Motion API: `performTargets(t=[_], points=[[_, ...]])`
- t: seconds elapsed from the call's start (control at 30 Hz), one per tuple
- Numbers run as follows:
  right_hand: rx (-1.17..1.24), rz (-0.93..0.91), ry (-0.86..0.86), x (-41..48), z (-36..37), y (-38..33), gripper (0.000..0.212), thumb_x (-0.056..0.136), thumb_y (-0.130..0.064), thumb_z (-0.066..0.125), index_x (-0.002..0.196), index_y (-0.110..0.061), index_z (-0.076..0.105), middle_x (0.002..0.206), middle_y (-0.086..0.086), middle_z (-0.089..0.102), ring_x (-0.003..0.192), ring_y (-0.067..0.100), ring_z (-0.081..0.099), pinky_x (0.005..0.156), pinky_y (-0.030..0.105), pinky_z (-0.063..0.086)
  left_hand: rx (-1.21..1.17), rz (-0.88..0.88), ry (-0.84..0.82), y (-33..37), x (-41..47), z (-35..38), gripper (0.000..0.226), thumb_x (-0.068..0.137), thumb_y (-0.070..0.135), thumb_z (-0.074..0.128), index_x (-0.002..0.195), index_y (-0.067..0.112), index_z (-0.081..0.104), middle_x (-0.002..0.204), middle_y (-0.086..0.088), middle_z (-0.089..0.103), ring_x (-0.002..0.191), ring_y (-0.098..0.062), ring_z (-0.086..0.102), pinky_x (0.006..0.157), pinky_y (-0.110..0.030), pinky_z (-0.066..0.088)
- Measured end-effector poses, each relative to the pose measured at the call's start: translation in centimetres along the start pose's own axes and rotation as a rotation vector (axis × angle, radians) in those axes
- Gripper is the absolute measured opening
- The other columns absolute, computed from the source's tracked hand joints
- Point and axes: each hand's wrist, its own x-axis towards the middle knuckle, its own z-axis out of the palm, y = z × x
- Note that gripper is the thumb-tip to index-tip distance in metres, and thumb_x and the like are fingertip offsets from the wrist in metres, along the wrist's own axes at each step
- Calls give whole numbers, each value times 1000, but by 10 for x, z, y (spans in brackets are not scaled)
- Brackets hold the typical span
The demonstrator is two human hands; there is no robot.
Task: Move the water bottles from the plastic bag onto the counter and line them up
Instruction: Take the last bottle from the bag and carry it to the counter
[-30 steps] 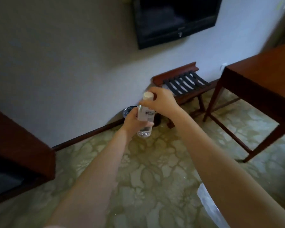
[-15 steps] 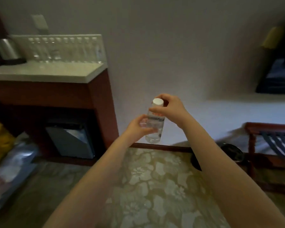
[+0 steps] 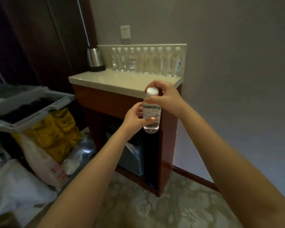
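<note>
Currently you hold the water bottle (image 3: 151, 112) upright in mid-air, in front of the counter (image 3: 122, 81). Your left hand (image 3: 132, 117) grips its body; your right hand (image 3: 164, 97) pinches its neck. A row of bottles (image 3: 146, 62) stands along the counter's far edge.

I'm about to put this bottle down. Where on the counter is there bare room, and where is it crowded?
Bare: the front strip of the counter, between the row of water bottles and its front edge, also in front of the kettle. Crowded: the back, where the row runs from beside the kettle to the right end, leaving no gap there.
</note>
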Motion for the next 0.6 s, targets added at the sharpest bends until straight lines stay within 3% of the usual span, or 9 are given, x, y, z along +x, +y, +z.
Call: performTargets(t=[0.17,0.33,0.47,0.6], points=[[87,-70,-23,133,32,22,23,72,-4,74,93,-11,65,84,-2,61,72,6,55,63,15,46,19,4,113,-1,103,-71,61,68,19,83,122,25,56,118,1,65,110,-14,61,93,-35,51],[46,-157,-18,252,81,44,24,71,-11,75,92,-15,65,84,-5,60,75,9,55,69,26,47,29,37,195,-17,193,-145,58,71,16,81,123,23,56,117,1,64,102,-8,61,77,-20,50],[-112,-253,-2,333,127,61,22,72,-12,72,93,-13,64,84,-7,57,73,4,51,67,23,43,39,45,234,-48,264,-210,55,73,20,80,122,27,55,123,1,61,114,-18,58,91,-40,53],[-230,-325,47,406,175,77,23,76,-16,69,97,-14,62,88,-7,56,74,0,49,66,18,41,-8,60,228,-81,331,-282,43,81,11,70,120,21,57,122,-2,59,115,-21,56,93,-46,53]])
